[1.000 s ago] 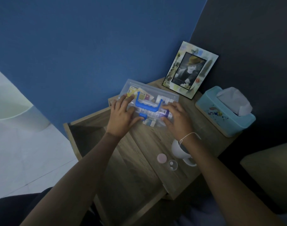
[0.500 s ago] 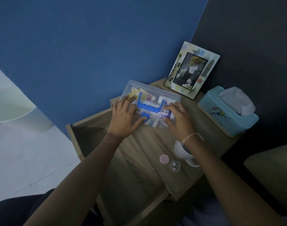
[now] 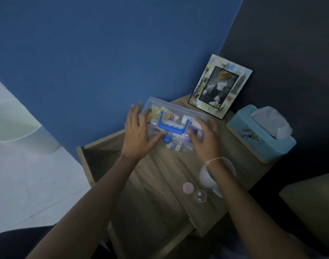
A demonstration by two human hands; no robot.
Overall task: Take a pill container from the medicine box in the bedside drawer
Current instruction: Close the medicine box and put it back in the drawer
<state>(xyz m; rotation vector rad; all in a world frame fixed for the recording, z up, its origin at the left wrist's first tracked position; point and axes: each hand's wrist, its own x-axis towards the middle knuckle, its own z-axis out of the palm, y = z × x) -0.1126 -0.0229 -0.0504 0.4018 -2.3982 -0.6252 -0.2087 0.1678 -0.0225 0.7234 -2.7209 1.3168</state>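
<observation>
A clear plastic medicine box (image 3: 178, 114) with a blue handle (image 3: 172, 128) and a blue latch (image 3: 166, 140) lies on the wooden bedside table (image 3: 171, 165), its lid down. Packets and small bottles show through the lid; I cannot single out a pill container. My left hand (image 3: 136, 135) hovers at the box's left end with fingers spread and thumb reaching toward the latch. My right hand (image 3: 206, 141) lies over the right end, thumb at the front edge. The drawer (image 3: 96, 156) stands pulled out at the left, its inside dark.
A photo frame (image 3: 220, 86) leans at the back corner. A blue tissue box (image 3: 259, 139) sits at the right. A white cup (image 3: 204, 177) is under my right wrist, with a pink round lid (image 3: 188, 187) and a small clear cap (image 3: 201, 196) in front. Blue wall behind.
My left hand has lifted off the lid and spread its fingers, the thumb staying near the latch. The right hand stays on the box's right end.
</observation>
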